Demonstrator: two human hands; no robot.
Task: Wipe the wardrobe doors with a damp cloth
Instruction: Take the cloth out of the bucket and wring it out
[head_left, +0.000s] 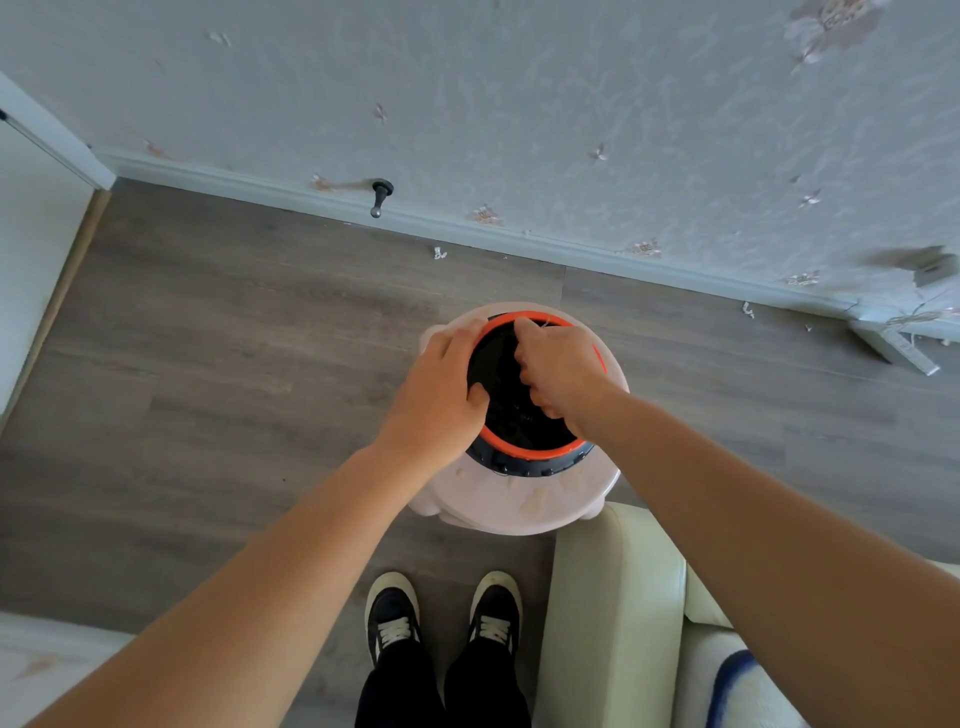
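Note:
A black bucket with an orange rim (524, 451) stands on a pale pink round stool (524, 506) below me. My left hand (441, 395) grips the bucket's left rim, with the fingers over the edge and the thumb inside. My right hand (558, 369) is curled into a fist inside the bucket's dark opening. What it holds, if anything, is hidden. No cloth is visible. A white panel (31, 234), which could be a door or a wardrobe side, runs along the left edge.
Grey wood-look floor (234, 338) surrounds the stool. A wallpapered wall (519, 104) with a white skirting board and a dark door stop (381, 196) lies ahead. A cream upholstered seat (613, 597) is at the lower right. My shoes (441, 618) stand just behind the stool.

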